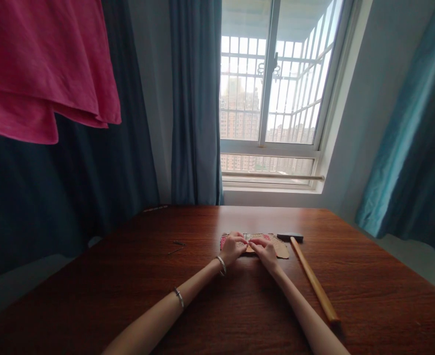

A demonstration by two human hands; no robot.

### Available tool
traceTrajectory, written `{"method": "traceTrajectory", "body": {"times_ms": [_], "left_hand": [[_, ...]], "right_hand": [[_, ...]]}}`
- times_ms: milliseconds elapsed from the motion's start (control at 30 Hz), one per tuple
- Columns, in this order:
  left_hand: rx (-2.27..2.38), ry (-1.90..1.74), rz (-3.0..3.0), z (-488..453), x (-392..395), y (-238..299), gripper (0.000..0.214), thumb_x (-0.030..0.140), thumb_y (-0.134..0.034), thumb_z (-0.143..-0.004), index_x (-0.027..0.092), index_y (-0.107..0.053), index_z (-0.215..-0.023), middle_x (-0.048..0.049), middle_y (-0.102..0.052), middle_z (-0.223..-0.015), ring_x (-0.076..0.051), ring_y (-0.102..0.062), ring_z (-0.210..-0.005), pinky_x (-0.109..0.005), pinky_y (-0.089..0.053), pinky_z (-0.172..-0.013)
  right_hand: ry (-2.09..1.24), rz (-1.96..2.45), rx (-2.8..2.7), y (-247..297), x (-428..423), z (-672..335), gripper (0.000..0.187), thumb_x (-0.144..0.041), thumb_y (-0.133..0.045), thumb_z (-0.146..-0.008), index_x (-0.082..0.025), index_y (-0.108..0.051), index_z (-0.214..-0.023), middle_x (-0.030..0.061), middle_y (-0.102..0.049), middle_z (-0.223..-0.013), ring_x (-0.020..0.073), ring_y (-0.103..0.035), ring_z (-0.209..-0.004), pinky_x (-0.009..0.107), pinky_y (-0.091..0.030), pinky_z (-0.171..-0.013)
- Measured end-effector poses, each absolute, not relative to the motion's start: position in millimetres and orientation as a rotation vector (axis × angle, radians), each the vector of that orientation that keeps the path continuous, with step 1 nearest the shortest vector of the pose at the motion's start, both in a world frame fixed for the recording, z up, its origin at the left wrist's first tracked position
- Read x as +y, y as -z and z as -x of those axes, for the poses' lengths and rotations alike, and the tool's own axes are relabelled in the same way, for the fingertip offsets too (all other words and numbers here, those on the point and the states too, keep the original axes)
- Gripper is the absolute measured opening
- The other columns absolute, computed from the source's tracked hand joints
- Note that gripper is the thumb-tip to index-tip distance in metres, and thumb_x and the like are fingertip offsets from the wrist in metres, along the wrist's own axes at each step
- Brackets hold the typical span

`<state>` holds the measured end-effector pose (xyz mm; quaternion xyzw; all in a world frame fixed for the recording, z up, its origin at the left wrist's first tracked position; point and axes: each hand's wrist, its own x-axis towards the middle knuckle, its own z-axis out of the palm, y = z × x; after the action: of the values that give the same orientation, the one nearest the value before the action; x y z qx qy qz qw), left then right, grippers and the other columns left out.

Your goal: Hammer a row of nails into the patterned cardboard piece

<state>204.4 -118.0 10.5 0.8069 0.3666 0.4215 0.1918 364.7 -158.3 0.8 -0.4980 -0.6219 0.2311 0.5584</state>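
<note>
A flat tan piece with pink and red patterning (282, 249), shaped somewhat like an insole, lies on the wooden table in front of me. My left hand (234, 248) rests over its left part, fingers bent and pinched together. From the other side, my right hand (263, 250) comes in with thumb and forefinger closed. The fingertips of both hands almost meet above the piece's middle. A small thin upright thing shows just behind them, too small to name. Whatever sits between the fingertips is hidden.
To the right lies a hammer (313, 278) with a dark head and long wooden handle. Thin dark metal bits (178, 245) lie left of my hands. A pink cloth (47, 69) hangs at upper left. Behind the table (187, 315) are curtains (195, 108) and a barred window (269, 93).
</note>
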Motion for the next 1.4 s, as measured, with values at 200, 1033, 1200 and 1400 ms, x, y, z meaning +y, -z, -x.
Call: {"method": "traceTrajectory", "body": {"times_ms": [200, 1033, 1200, 1400], "left_hand": [[1.065, -1.165, -2.327, -198.6, -118.3, -15.5, 0.016, 0.024, -0.066, -0.069, 0.018, -0.067, -0.083, -0.0044, -0.061, -0.089, -0.020, -0.054, -0.091, -0.035, -0.043, -0.086], [0.782, -0.804, -2.059, -200.4, -37.1, -9.7, 0.068, 0.017, -0.073, -0.058, 0.014, -0.044, -0.120, -0.0052, -0.058, -0.093, -0.016, -0.055, -0.083, -0.029, -0.045, -0.074], [0.765, -0.792, -1.937, -204.1, -37.0, -0.8, 0.060, 0.012, -0.065, -0.064, 0.013, -0.043, -0.119, -0.0028, -0.059, -0.085, -0.014, -0.057, -0.077, -0.027, -0.046, -0.070], [0.811, -0.836, -1.866, -204.4, -42.6, 0.7, 0.056, 0.010, -0.067, -0.061, 0.013, -0.048, -0.114, -0.0014, -0.060, -0.080, -0.014, -0.058, -0.077, -0.027, -0.046, -0.071]], "right_hand": [[-0.531, 1.185, -1.451, -3.2, -157.0, -366.7, 0.028, -0.042, -0.061, -0.073, -0.018, -0.073, -0.078, 0.0071, -0.073, -0.079, 0.0217, -0.067, -0.078, 0.032, -0.051, -0.075], [-0.487, 1.339, -1.556, 10.8, -98.8, -374.2, 0.028, -0.037, -0.052, -0.075, -0.017, -0.072, -0.080, 0.0073, -0.073, -0.079, 0.0197, -0.066, -0.072, 0.027, -0.049, -0.066], [-0.500, 1.341, -1.566, 13.5, -98.7, -374.4, 0.030, -0.037, -0.050, -0.076, -0.017, -0.072, -0.082, 0.0076, -0.073, -0.080, 0.0190, -0.065, -0.069, 0.026, -0.049, -0.062], [-0.487, 1.345, -1.583, 11.9, -100.1, -373.4, 0.030, -0.036, -0.051, -0.076, -0.017, -0.073, -0.084, 0.0069, -0.073, -0.077, 0.0189, -0.066, -0.070, 0.026, -0.049, -0.064]]}}
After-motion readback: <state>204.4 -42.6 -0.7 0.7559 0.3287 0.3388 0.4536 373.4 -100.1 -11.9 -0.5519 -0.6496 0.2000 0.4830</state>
